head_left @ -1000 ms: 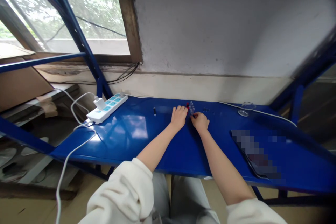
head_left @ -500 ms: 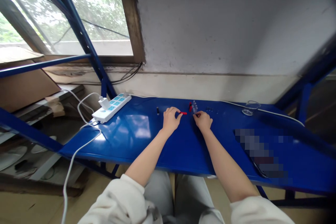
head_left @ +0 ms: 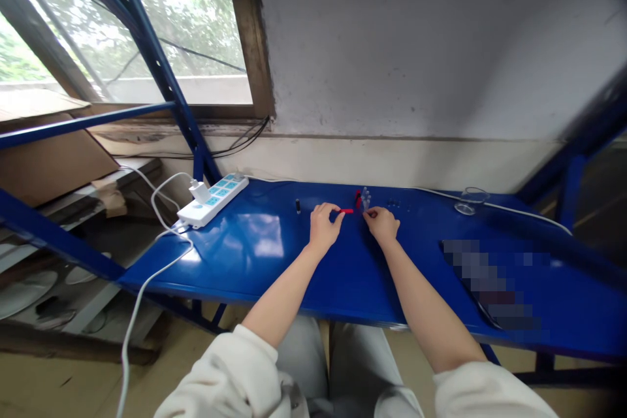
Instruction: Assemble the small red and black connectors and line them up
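Note:
My left hand [head_left: 323, 227] is closed, pinching a small red stick-like piece [head_left: 347, 211] that points right, over the blue table. Just to its right, my right hand [head_left: 384, 225] has its thumb and fingertips pressed together by a cluster of small clear pieces [head_left: 366, 196]. What those fingertips hold, if anything, is too small to make out. A second red piece with a dark part [head_left: 358, 199] stands beside the clear cluster. Left of my left hand a small black cylinder [head_left: 298, 206] with a lighter lower end stands on the table.
A white power strip [head_left: 215, 200] with a plug and cable lies at the table's left. Tiny clear bits [head_left: 394, 203] lie right of my right hand. Further right are a clear round item [head_left: 465, 208] and a white cable [head_left: 524, 213]. A blurred-out dark flat object [head_left: 484, 287] lies at front right.
The whole view has shifted slightly, so everything appears a little further right. Both hands keep nearly the same places and grips, with the red piece still in my left hand.

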Demonstrator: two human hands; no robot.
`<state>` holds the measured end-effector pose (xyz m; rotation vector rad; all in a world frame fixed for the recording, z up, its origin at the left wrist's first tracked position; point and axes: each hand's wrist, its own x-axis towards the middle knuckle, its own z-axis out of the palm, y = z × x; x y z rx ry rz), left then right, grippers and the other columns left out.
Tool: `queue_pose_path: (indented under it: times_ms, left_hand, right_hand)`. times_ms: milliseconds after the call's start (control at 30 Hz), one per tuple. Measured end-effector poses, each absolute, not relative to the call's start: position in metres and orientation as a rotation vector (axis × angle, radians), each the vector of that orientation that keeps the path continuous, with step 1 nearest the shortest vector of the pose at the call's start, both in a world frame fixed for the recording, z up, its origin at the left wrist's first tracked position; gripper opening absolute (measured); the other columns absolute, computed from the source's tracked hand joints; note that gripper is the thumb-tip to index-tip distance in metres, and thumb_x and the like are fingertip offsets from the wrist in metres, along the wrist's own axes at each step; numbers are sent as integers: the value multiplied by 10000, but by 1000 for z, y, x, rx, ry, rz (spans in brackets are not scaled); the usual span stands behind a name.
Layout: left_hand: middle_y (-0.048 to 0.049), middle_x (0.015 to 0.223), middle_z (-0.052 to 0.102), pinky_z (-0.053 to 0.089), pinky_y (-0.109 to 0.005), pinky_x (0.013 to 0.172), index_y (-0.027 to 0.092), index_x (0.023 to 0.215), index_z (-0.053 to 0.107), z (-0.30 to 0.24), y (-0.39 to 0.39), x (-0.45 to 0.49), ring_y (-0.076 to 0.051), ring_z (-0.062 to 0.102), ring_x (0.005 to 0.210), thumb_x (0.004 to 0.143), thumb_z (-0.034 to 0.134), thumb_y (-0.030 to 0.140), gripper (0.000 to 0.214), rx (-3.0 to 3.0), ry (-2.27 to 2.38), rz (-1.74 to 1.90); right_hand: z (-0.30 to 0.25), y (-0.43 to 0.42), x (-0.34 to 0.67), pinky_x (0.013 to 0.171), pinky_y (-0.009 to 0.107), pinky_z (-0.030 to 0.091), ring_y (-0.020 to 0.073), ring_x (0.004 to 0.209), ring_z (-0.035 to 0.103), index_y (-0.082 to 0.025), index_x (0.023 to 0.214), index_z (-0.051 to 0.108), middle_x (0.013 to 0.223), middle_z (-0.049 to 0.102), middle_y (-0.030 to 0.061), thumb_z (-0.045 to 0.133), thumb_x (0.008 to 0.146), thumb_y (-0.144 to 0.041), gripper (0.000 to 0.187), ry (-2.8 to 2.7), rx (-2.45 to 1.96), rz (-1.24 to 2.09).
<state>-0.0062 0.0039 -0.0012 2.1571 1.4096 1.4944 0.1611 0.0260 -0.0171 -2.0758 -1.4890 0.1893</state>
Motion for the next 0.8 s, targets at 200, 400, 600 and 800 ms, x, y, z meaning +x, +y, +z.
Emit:
queue_pose_path:
  times_ms: [200, 400, 600, 800]
  left_hand:
    - [-40, 828, 604, 398, -332, 756, 172, 795, 566, 0, 3, -5, -170, 525, 815, 772, 525, 232, 76, 2110, 1446, 1488]
    - [-41, 819, 602, 409, -328, 749, 171, 790, 564, -1, 5, -7, -166, 525, 810, 761, 533, 225, 69, 2020, 1480, 1544]
    - [-46, 826, 598, 417, -333, 756, 172, 811, 565, -2, 6, -7, -167, 530, 815, 766, 525, 223, 79, 2015, 1491, 1538]
    - [-59, 952, 588, 419, -327, 800, 184, 983, 550, 3, 0, -6, -164, 529, 872, 814, 457, 215, 196, 2145, 1423, 1557]
  right_hand:
    - [-11, 13, 148, 683, 294, 271, 152, 722, 522, -202, 693, 603, 749, 590, 2, 495, 703, -293, 142, -1812, -1849, 86]
    - [-3, 4, 143, 642, 270, 242, 139, 691, 505, -189, 677, 562, 722, 568, 0, 486, 702, -268, 113, -1908, -1719, 47]
    - [-1, 3, 144, 643, 269, 229, 141, 695, 496, -182, 671, 544, 723, 557, 11, 471, 713, -245, 106, -1984, -1709, 0]
    - [1, 2, 144, 641, 265, 217, 137, 695, 494, -179, 656, 519, 701, 536, 3, 471, 695, -215, 72, -2034, -1661, -74]
